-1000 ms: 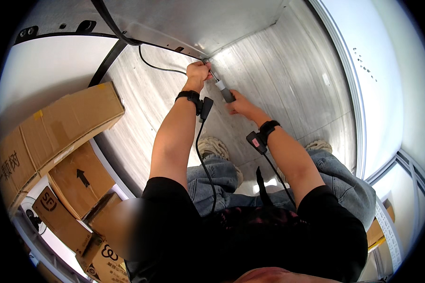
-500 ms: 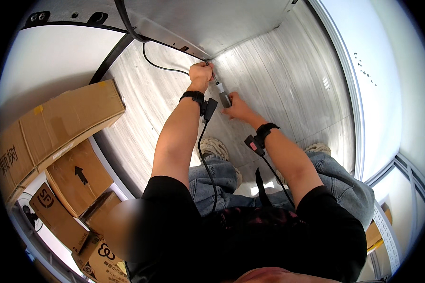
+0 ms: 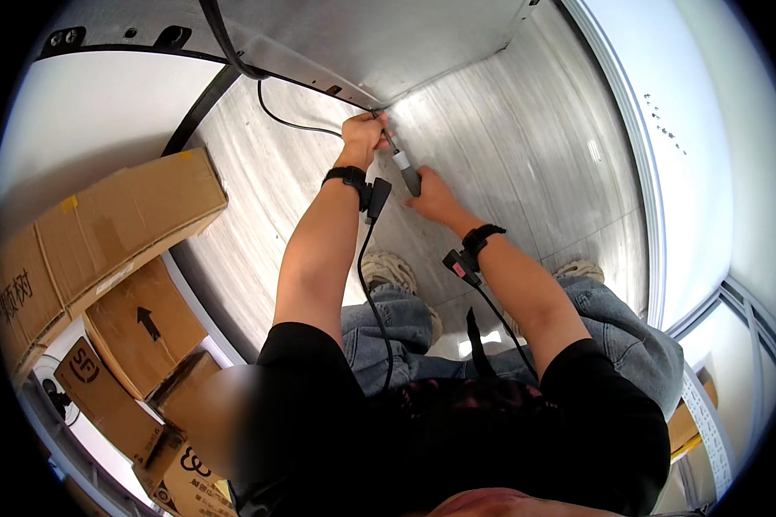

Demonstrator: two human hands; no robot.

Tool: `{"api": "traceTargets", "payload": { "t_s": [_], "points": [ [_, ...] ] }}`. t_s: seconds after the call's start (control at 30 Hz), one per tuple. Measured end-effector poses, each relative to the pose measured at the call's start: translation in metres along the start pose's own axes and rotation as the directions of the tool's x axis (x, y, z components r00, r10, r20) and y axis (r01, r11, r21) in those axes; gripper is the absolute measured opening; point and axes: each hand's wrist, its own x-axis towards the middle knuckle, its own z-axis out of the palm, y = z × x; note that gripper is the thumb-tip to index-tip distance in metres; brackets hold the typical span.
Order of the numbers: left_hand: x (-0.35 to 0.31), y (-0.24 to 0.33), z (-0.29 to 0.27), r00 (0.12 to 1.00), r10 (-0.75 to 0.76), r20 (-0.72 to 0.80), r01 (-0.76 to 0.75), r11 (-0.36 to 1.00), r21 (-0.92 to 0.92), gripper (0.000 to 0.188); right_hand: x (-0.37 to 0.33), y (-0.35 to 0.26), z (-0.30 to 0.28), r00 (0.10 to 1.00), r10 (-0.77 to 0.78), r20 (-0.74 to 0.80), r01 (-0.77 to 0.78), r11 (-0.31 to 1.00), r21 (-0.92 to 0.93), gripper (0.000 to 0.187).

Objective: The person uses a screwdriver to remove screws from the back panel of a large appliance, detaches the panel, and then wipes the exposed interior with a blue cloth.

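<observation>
A screwdriver [image 3: 412,178] with a grey and white handle points up and away from me toward the bottom corner of a large grey metal cabinet [image 3: 379,52]. My right hand [image 3: 435,196] is wrapped round the rear of its handle. Farther up, my left hand [image 3: 364,138] is closed at the thin shaft, close under the cabinet's lower edge. The tip and whatever it meets are hidden by the fingers and the edge. A thin black cable [image 3: 289,123] runs along the floor to my left hand.
Several cardboard boxes [image 3: 129,202] are stacked on the left beside a white panel [image 3: 103,112]. A thick black cable [image 3: 220,34] hangs down the cabinet. On the right stands a white wall with a metal frame edge [image 3: 634,112]. Wood-patterned floor [image 3: 535,155] lies between.
Both hands remain at the screwdriver. My left hand has shifted slightly left, and its fingers at the shaft have spread a little. My right hand's grip has turned slightly round the handle.
</observation>
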Motion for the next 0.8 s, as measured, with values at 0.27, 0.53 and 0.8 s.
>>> {"api": "traceTargets", "payload": {
  "t_s": [0.27,0.53,0.8],
  "points": [
    [0.0,-0.002,0.002,1.0,0.002,-0.022,-0.003,0.999,-0.044,0.01,0.002,-0.006,-0.024,0.941,0.103,0.323,-0.216,0.916,0.337,0.054],
    [-0.005,0.002,0.003,0.996,0.08,-0.036,-0.075,0.99,0.116,0.014,-0.003,-0.007,0.009,0.998,0.059,0.0,-0.058,0.968,0.244,0.055],
    [0.004,-0.004,0.002,0.999,0.041,0.014,-0.04,0.995,-0.092,0.011,0.012,0.015,-0.009,0.979,0.032,0.2,-0.098,0.939,0.329,0.059]
  ]
}}
